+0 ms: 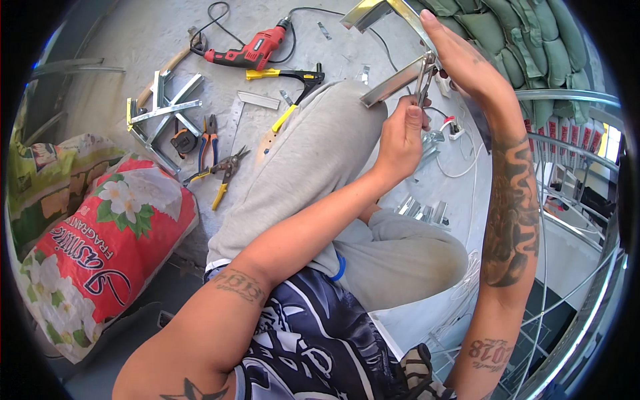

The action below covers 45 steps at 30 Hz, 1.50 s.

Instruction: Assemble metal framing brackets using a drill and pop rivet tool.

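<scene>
My left hand (402, 139) is closed around a slim steel tool (425, 77) that looks like pliers; its jaws are hard to make out. The tool stands upright against a bent metal channel (399, 81), one end of which rests close to my raised left knee. My right hand (460, 57) is pressed along the far side of this channel, its thumb up by the bend. The fingers curl behind the metal and are partly hidden. The channel's upper part, with a yellowish shine, runs up to the frame's top edge.
On the floor at left lie a red corded drill (257, 48), a yellow-black hand riveter (300, 81), pliers (209, 141), tin snips (223, 175), a tape measure (184, 142) and a frame of joined channels (163, 110). A red sack (113, 247) stands beside me. Green sandbag-like bundles (513, 43) and metal rails are at right.
</scene>
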Motion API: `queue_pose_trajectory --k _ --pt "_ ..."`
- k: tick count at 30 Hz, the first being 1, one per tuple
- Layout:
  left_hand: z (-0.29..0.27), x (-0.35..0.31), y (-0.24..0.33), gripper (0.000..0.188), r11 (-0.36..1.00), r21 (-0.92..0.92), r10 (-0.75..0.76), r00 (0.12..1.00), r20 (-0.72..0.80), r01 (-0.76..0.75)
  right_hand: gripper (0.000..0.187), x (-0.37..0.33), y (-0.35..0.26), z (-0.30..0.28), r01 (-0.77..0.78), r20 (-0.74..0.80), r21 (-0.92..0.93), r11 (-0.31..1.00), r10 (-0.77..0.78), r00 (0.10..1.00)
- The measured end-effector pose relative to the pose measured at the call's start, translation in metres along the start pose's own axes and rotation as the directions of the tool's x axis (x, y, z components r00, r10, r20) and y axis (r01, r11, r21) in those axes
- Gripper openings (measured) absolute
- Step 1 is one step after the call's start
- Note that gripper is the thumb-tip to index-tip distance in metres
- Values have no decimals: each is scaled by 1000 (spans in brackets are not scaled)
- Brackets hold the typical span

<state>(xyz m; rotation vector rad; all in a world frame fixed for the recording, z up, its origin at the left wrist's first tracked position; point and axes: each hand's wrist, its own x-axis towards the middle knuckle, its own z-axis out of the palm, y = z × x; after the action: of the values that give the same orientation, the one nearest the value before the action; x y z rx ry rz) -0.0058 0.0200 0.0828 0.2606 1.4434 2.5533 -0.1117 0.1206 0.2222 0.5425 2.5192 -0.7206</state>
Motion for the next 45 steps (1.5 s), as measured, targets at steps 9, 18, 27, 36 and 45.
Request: queue_pose_trajectory --k 9,18,27,36,45 --pt "2 -2 -14 56 999 -9 -52 998 -33 51 71 -10 2 23 294 -252 17 956 -280 926" --pt "5 -3 -20 59 996 92 -10 993 -114 20 69 -4 -3 26 251 -272 -89 964 -266 925" --pt "6 -7 -13 58 988 148 -9 987 -163 33 71 -7 -5 29 134 -324 -70 988 -150 934" --pt "-14 0 65 59 978 162 110 982 153 -134 80 -94 7 -11 442 -546 183 878 -283 789" --pt "26 -14 147 50 548 274 624 605 494 -790 103 -167 62 -6 889 -891 448 90 -31 452"
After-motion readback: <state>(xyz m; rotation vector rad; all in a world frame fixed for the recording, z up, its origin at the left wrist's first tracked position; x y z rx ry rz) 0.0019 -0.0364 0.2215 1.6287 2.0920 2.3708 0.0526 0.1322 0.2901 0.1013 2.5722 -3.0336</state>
